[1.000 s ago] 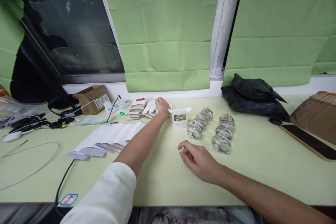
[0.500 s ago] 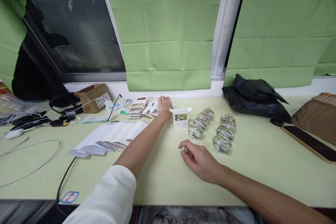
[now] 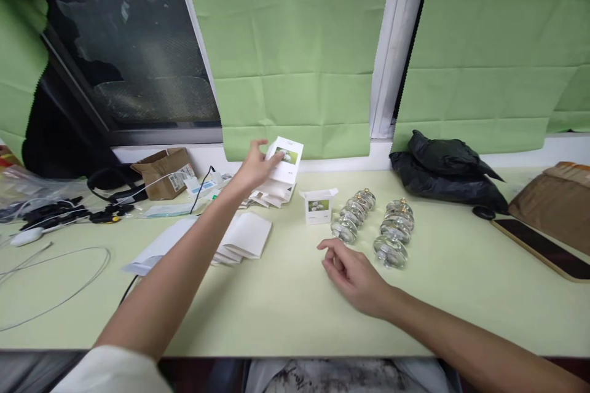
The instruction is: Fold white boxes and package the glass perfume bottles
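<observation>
Left hand (image 3: 252, 166) is pinched on a flat carton (image 3: 286, 159), held above the carton stack (image 3: 271, 193), left of the open box (image 3: 318, 206). Right hand (image 3: 357, 276), loosely curled and empty, is rested on the counter (image 3: 286, 295) before the box. Carton is best gripped by the edges so the panels stay uncreased.

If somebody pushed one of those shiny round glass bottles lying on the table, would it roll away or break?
The glass bottles look round and lie on their sides in two rows, so a nudge would probably roll one. Clear glass likely feels heavy for its size, slippery, and may crack if it falls off the table. The right hand rests just beside them.
</observation>
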Motion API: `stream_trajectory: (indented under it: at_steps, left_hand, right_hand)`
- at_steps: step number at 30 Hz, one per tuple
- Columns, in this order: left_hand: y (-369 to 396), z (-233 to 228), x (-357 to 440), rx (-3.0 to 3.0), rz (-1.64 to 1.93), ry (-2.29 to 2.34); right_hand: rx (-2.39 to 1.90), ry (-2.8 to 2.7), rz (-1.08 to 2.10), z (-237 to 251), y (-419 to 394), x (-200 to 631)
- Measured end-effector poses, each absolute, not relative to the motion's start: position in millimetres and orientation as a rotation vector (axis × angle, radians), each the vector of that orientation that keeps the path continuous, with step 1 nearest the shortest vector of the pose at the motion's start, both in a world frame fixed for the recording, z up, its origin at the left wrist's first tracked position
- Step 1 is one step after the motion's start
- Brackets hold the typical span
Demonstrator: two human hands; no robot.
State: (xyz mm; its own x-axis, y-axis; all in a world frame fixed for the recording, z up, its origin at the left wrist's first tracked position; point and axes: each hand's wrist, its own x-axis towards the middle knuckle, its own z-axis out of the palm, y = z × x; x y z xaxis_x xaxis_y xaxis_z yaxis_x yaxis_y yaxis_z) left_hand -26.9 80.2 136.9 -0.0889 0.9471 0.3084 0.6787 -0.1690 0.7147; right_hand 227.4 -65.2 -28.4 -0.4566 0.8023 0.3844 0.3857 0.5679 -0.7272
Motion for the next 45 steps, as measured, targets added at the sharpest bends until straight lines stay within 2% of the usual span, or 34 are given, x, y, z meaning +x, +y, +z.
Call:
stream_trajectory:
  at_steps: [3,7,10,14,18,23,28,32,39,45]
  left_hand:
    - [8,112,-33,1.709,1.154,1.390]
    - [-60,44,-18,1.612,1.247,1.295]
    - [-72,1,-4,1.490,1.229,1.332]
    - [-62,-24,4,1.466,1.201,1.358]
    - [-53,-36,1,1.635,1.128,1.397]
    - [-48,-42,-8,1.831,1.022,1.430]
    - [-53,-13,-26,2.216,0.869,1.279]
    - [-60,8,-46,2.527,0.582,1.003]
    - [-58,12,-57,2.495,0.473,1.011]
    - [-54,3,-51,2.422,0.559,1.014]
  right_hand:
    - [-0.890,-1.954,0.669,-30,-65,231]
    - [-0.712,-2.082,0.620,-23,-69,237]
    - [-0.692,-2.282,0.644,-17,-70,240]
    - [-0.824,-2.298,0.707,-19,-65,240]
    - [-0.858,-2.259,0.762,-24,-59,243]
    - [-0.837,-2.325,0.661,-22,-59,245]
    - [-0.816,-2.325,0.518,-23,-57,245]
    - [-0.811,-2.355,0.469,-25,-54,246]
    - [-0.820,-2.389,0.409,-29,-52,246]
    - [-0.783,-2.368,0.382,-27,-53,243]
